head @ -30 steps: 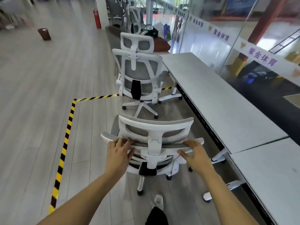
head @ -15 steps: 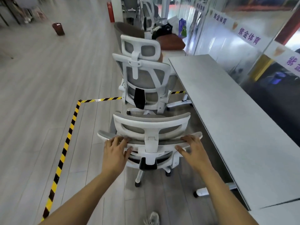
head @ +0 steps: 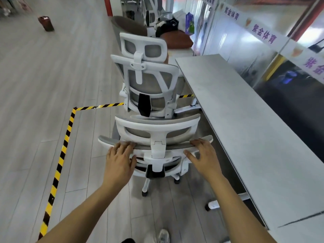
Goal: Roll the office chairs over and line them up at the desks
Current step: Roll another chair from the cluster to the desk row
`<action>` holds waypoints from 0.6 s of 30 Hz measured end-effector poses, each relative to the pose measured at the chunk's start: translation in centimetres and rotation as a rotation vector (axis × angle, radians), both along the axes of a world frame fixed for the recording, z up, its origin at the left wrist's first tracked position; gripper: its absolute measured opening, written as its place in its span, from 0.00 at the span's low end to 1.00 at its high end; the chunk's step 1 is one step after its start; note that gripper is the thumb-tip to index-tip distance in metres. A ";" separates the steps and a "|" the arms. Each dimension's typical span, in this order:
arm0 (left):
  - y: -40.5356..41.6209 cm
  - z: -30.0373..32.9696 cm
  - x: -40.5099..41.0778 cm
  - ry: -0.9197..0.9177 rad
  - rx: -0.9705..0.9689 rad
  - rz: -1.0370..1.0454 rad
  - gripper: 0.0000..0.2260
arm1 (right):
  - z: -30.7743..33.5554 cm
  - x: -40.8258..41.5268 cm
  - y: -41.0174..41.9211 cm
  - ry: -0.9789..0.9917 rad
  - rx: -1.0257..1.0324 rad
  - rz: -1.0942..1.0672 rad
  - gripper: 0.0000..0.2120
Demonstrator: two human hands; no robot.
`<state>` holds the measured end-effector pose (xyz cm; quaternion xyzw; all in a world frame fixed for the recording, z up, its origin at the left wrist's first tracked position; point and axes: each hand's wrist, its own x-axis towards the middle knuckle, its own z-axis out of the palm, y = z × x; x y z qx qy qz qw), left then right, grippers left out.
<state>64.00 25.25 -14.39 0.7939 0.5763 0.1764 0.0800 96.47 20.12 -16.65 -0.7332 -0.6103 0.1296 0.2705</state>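
Left hand point(head: 119, 158) and right hand point(head: 204, 155) grip near chair point(head: 157, 137)'s curved white-plastic, grey-mesh backrest; grey desk point(head: 245, 137) at 3 o'clock.

Grey plank floor point(head: 52, 85), two white office chairs point(head: 157, 142) on casters, yellow-black hazard tape point(head: 57, 165), desk legs, brown bin point(head: 46, 23), red extinguisher point(head: 108, 6), shoe point(head: 164, 236)
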 end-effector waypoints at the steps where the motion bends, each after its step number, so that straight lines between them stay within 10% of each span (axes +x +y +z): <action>1: -0.2 0.3 0.0 -0.012 0.001 -0.021 0.17 | 0.3 -0.6 -0.2 -0.027 0.011 -0.020 0.24; 18: -3.9 9.0 1.3 -0.012 0.167 -0.841 0.16 | 8.5 -15.9 -14.3 -0.180 0.084 -0.607 0.23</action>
